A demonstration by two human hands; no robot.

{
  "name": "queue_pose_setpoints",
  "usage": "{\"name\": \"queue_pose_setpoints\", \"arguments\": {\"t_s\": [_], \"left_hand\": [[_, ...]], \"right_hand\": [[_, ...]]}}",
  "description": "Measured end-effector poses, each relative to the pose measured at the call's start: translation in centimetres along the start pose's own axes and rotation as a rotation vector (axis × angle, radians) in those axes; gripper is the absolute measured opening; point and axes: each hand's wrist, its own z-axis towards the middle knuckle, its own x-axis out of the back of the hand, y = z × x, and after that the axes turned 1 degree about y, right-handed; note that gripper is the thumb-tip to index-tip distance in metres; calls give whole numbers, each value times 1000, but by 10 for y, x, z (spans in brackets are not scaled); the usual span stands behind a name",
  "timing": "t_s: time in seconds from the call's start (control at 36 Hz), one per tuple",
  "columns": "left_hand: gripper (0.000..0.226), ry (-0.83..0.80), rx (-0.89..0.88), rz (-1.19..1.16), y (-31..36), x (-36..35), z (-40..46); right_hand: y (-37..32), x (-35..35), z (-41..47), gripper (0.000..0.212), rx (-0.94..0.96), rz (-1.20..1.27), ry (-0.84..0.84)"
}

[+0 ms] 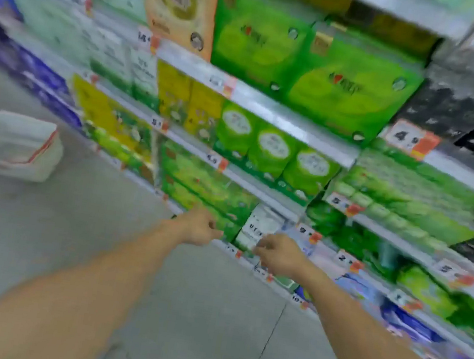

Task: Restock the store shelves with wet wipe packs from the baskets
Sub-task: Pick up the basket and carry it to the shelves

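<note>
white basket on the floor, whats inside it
The white basket on the floor left of the shelves shows only pale inner walls and a red-edged strip along its rim; no packs are visible. Blur and the near wall hide its bottom.

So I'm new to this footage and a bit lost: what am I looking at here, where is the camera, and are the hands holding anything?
There is no machine here, just one picture from a wide-angle camera worn on a person's head, looking forward and down. The two bare arms are that person's own. They reach toward a low shelf of a shop rack stocked mostly with green packs. The left hand is at a green pack on that shelf; the right hand is in front of a white pack with dark lettering. Both hands have curled fingers, but the picture is blurred by motion, so I cannot tell whether either grip actually holds a pack. On the grey floor to the left stands a white plastic basket.
</note>
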Motion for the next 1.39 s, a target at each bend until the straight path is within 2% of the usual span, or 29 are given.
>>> {"name": "queue_pose_setpoints", "arguments": {"t_s": [0.14,0.22,0.33,0.39,0.47,0.61,0.72,0.81,1.08,1.25,1.31,1.39], "left_hand": [[27,-130,322,-66,-164,-77,-40],[37,-80,485,-173,-232,-100,-75],[37,-85,587,-327,-314,-98,-102],[39,-21,607,-409,-340,-82,-110],[34,73,646,-513,-371,-37,-119],[26,232,720,-696,-423,40,-109],[32,269,736,-743,-462,104,-83],[33,277,743,-764,-487,153,-62],[26,301,774,-813,-598,316,-18],[31,345,783,-855,-707,418,32],[31,333,811,-881,-739,455,49],[30,295,809,-835,-786,510,75]], "right_hand": [[1,-159,30,34,-111,-100,-309],[-7,-237,41,27,-163,-165,-400],[-36,-298,60,28,-227,-261,-515],[-60,-311,74,24,-238,-289,-538],[-121,-325,101,14,-192,-302,-556],[-235,-330,152,11,-66,-218,-534],[-313,-350,213,18,92,-288,-546],[-361,-371,265,13,138,-323,-566],[-547,-436,400,13,163,-562,-703],[-672,-488,483,22,153,-430,-576],[-714,-497,498,25,145,-373,-579],[-763,-508,531,18,80,-303,-603]]}}
